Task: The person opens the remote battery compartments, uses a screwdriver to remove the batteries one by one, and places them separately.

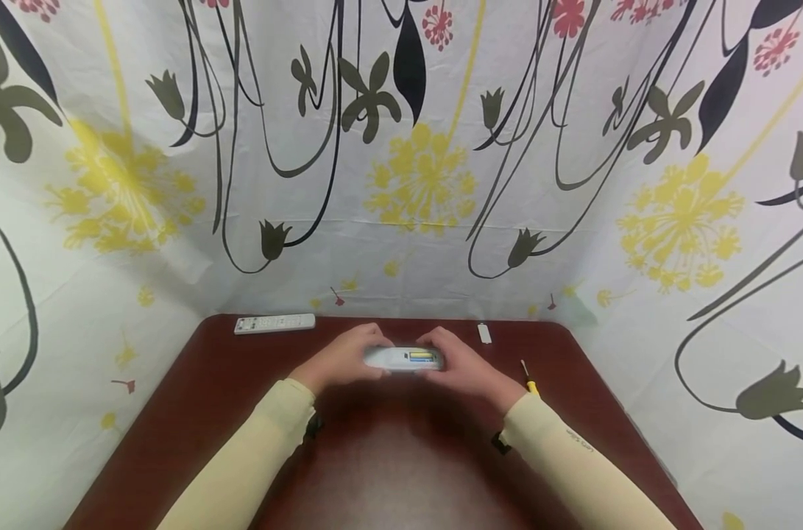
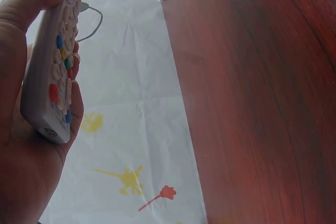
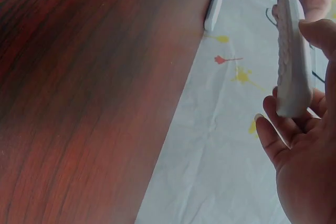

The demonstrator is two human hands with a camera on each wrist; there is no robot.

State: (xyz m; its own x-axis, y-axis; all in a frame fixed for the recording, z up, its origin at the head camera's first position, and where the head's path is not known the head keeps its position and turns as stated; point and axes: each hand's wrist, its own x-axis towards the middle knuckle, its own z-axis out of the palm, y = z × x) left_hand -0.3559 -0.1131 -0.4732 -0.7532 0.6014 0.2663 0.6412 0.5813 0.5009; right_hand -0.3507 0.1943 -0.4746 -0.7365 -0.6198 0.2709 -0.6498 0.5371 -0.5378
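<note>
White remote held above the red-brown table, battery bay up.
I see my left hand and right hand curled round its ends; a second remote lies at the table's far-left edge.

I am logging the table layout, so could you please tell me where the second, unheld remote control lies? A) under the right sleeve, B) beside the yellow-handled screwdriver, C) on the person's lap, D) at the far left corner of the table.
D: the head view shows the second remote lying flat at the far left corner of the table, apart from both hands.
</note>
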